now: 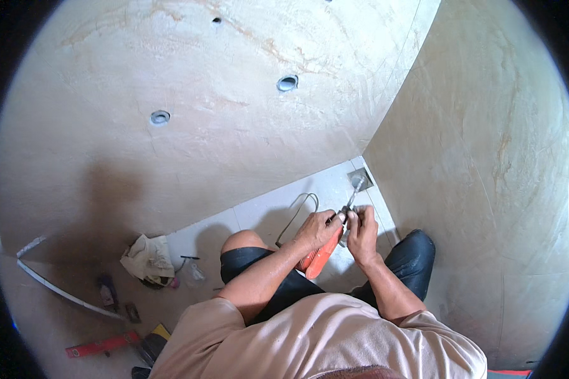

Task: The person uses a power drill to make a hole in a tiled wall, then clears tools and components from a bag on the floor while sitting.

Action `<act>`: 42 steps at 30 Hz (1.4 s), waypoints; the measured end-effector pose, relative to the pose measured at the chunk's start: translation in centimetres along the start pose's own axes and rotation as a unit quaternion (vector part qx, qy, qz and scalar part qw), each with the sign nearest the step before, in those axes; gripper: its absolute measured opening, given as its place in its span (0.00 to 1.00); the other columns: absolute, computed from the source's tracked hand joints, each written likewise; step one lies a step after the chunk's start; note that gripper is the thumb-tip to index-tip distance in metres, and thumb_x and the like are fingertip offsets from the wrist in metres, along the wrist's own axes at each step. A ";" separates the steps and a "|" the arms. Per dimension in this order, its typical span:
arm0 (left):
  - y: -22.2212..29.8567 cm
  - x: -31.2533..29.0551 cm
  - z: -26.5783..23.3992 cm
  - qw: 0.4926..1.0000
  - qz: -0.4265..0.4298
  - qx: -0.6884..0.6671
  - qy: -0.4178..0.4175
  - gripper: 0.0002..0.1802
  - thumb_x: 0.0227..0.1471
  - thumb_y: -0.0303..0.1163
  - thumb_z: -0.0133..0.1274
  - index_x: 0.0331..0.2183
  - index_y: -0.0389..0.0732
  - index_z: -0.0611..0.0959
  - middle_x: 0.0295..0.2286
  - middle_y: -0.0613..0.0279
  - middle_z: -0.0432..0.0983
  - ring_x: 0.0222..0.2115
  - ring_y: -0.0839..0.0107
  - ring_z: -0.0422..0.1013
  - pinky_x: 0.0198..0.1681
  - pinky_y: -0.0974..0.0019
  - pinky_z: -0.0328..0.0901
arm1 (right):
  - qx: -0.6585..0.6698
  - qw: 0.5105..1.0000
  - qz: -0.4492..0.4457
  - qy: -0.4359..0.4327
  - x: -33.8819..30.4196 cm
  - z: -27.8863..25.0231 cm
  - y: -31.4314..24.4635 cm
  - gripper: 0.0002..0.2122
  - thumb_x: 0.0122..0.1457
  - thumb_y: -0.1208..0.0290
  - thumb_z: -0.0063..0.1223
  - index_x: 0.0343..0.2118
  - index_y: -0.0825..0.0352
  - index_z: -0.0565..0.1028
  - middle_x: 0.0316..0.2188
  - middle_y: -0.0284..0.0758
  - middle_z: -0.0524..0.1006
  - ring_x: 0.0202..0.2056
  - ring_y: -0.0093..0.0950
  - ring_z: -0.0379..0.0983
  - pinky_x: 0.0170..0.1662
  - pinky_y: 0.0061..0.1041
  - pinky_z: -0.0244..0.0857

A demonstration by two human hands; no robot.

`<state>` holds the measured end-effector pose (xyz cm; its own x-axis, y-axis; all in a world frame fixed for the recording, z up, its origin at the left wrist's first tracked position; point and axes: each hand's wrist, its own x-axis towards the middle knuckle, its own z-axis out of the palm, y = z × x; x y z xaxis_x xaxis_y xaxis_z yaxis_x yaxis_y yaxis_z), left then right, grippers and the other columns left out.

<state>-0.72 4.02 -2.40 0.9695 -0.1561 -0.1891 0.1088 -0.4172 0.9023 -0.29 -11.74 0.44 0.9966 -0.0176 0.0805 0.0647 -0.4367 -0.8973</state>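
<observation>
A: Left hand (319, 228) is wrapped around the front of an orange power drill (323, 254), right hand (363, 232) has its fingertips closed on the dark chuck (346, 213). Exact contact's partly hidden. Drill's between the knees (241, 240), bit (355, 193) aimed toward the square floor opening (368, 183). Tips?

B: I'd keep fingers off the trigger and the slim, pale bit dead straight in the chuck, then check for wobble. Drill shell looks like hard plastic; that wall (480, 151) is beige, marbled, stone-look. Don't scuff it lol.
</observation>
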 end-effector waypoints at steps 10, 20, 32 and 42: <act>-3.3 2.2 -1.4 0.994 -0.108 -0.013 0.000 0.33 0.59 0.58 0.47 0.27 0.32 0.79 0.22 0.57 0.75 0.25 0.67 0.69 0.31 0.60 0.66 | -0.213 0.963 0.149 -0.071 3.9 -3.1 11.2 0.08 0.59 0.72 0.52 0.37 0.72 0.73 0.32 0.53 0.80 0.36 0.47 0.80 0.39 0.43 0.71; 6.0 -1.4 -4.6 0.935 -0.062 -0.339 0.085 0.29 0.64 0.56 0.45 0.26 0.39 0.78 0.21 0.63 0.74 0.22 0.72 0.72 0.29 0.64 0.69 | -0.067 0.900 0.002 -0.431 -2.9 -3.5 4.6 0.43 0.52 0.71 0.62 0.70 0.66 0.50 0.69 0.53 0.49 0.70 0.47 0.46 0.70 0.43 0.45; 25.9 -5.1 -13.6 0.807 0.099 -0.569 0.122 0.32 0.64 0.61 0.33 0.37 0.40 0.76 0.26 0.49 0.77 0.26 0.57 0.77 0.34 0.53 0.74 | 0.086 0.941 -0.323 -0.059 -2.6 -7.4 -18.5 0.19 0.50 0.74 0.61 0.45 0.76 0.73 0.32 0.44 0.74 0.31 0.37 0.75 0.37 0.30 0.68; 25.9 -4.8 -17.6 0.795 0.129 -0.588 0.075 0.36 0.63 0.61 0.31 0.35 0.36 0.77 0.26 0.49 0.77 0.28 0.58 0.78 0.34 0.53 0.76 | -0.021 0.918 -0.393 0.038 -1.5 -5.3 -23.0 0.19 0.46 0.74 0.67 0.41 0.74 0.75 0.28 0.42 0.74 0.27 0.38 0.74 0.33 0.30 0.68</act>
<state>1.27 9.73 28.67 0.9986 0.0440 0.0298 -0.0527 0.7502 0.6591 -3.50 -6.44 23.25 0.6359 0.2566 0.7279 0.7595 -0.3753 -0.5313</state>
